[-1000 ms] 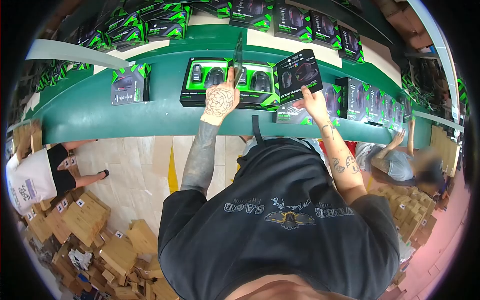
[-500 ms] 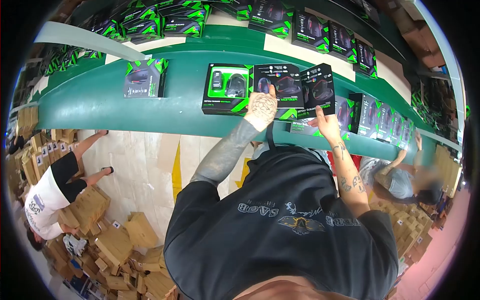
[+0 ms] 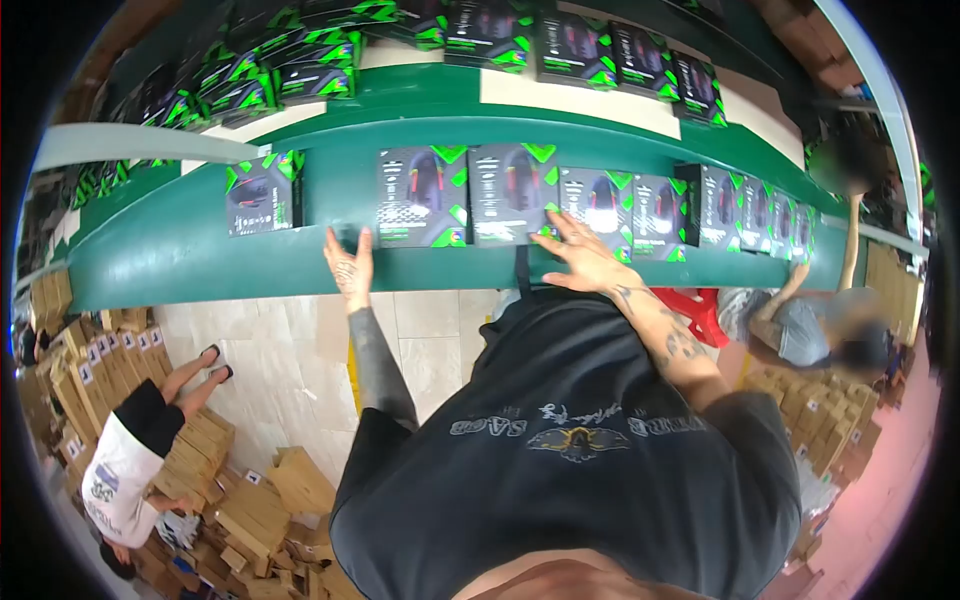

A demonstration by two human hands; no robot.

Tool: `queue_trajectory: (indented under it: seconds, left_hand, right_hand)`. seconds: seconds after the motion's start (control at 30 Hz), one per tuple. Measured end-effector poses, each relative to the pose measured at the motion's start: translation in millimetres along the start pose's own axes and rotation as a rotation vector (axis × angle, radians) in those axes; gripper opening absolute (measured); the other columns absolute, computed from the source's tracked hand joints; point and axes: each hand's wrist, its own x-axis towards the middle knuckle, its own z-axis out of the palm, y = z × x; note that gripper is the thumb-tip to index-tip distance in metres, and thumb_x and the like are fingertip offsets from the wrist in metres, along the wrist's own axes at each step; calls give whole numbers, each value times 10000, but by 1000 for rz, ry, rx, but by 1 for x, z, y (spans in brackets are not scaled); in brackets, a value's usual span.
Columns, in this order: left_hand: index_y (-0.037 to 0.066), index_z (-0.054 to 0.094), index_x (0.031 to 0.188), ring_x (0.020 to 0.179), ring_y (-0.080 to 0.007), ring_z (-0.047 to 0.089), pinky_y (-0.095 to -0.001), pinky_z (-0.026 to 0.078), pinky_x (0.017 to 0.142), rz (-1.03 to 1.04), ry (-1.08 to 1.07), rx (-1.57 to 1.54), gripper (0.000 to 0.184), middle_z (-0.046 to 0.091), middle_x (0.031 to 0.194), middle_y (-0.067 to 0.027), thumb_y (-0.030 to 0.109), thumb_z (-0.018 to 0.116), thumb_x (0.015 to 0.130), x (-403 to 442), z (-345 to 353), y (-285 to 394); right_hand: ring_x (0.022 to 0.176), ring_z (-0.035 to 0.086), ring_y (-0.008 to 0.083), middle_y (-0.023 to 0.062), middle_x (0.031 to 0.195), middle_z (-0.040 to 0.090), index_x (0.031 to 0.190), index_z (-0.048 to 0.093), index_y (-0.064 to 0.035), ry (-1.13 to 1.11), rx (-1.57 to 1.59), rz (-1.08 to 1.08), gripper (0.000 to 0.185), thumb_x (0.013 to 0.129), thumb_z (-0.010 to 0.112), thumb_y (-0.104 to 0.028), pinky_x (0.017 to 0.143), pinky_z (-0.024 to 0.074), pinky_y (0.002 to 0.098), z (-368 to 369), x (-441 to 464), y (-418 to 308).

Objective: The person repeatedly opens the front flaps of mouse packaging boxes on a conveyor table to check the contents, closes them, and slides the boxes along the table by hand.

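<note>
My left hand [image 3: 349, 268] is held up at the front edge of the green bench, fingers apart and nothing in it. To its upper right lies a closed gaming mouse box [image 3: 423, 197], black and grey with green corners. Beside that is a second closed mouse box [image 3: 513, 195]. My right hand [image 3: 580, 258] is spread open, its fingertips at the lower right corner of this second box. It grips nothing. More mouse boxes [image 3: 597, 212] continue the row to the right. A single mouse box [image 3: 264, 193] lies to the upper left of my left hand.
The green bench [image 3: 170, 245] runs across the view, with a shelf of more mouse boxes [image 3: 487, 35] behind it. A white post [image 3: 140, 143] crosses at the left. Another person [image 3: 130, 455] bends over cardboard boxes [image 3: 250, 515] at lower left. A co-worker's arm [image 3: 785, 300] reaches in at the right.
The opened box showing a mouse in its green tray is no longer seen open; closed boxes lie there now. My hands have left the lid panels and moved apart, the left one leftward.
</note>
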Motion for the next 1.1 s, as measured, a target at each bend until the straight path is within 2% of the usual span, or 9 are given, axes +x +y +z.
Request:
queue_trajectory:
  seconds: [0.13,0.27,0.37,0.5,0.57,0.63,0.77,0.9,1.1]
  left_hand:
    - [5,320,1494,1405,-320,340,-382,263,1157,226,-393,-20,750,347,1528,-197,406,623,938,34,41,-5]
    - [76,288,1527,1350,-193,370,-331,293,1119,-117,-567,-988,674,384,1504,-97,232,619,962,4,33,39]
    - [112,340,1511,1226,-182,491,-311,395,1022,10,-535,-632,661,465,1431,-105,150,653,930,7,3,69]
    - [109,304,1528,1234,-162,482,-321,402,1010,214,-449,-622,685,498,1387,-115,197,648,943,48,-31,152]
    - [89,295,1527,1266,-194,467,-341,373,1048,169,-535,-977,649,465,1424,-135,259,599,980,56,-15,206]
    - [64,267,1530,1317,-235,431,-370,338,1089,274,-481,-786,721,421,1463,-176,394,586,974,79,28,222]
    - [-62,227,1495,1413,-423,287,-428,224,1170,427,-328,-133,1012,239,1525,-327,606,635,853,59,100,207]
    - [-77,285,1469,1459,-429,145,-492,179,1183,277,-446,298,1119,188,1538,-331,664,705,743,11,135,120]
    - [6,341,1481,1467,-427,110,-485,172,1185,215,-384,79,1011,164,1575,-272,621,705,766,-12,77,39]
  right_hand:
    - [1460,127,458,227,1596,129,1511,334,-237,36,-52,64,785,849,646,-521,1175,192,535,18,24,9]
    - [1474,38,451,187,1616,73,1502,351,-273,15,-36,31,782,830,655,-532,1181,141,570,24,22,19]
    - [1479,36,434,185,1617,74,1487,385,-262,30,56,-44,747,839,645,-527,1176,152,582,32,19,39]
    - [1448,208,424,249,1555,236,1433,457,-166,266,331,121,680,846,673,-433,1170,248,503,34,2,53]
    - [1410,287,436,290,1485,340,1404,471,-97,424,280,359,648,858,663,-388,1150,298,474,30,-17,68]
    - [1433,248,420,266,1514,309,1424,441,-56,476,163,584,694,876,626,-440,1169,255,470,33,-38,93]
    - [1467,167,391,203,1570,237,1469,383,-49,316,-154,534,761,900,555,-525,1198,165,466,36,-67,93]
    - [1481,119,385,171,1603,156,1497,354,-94,183,-37,403,803,888,553,-577,1188,184,488,42,-45,70]
    - [1466,152,413,173,1618,72,1551,195,-146,301,348,145,999,800,699,-571,1154,296,477,52,-2,71]
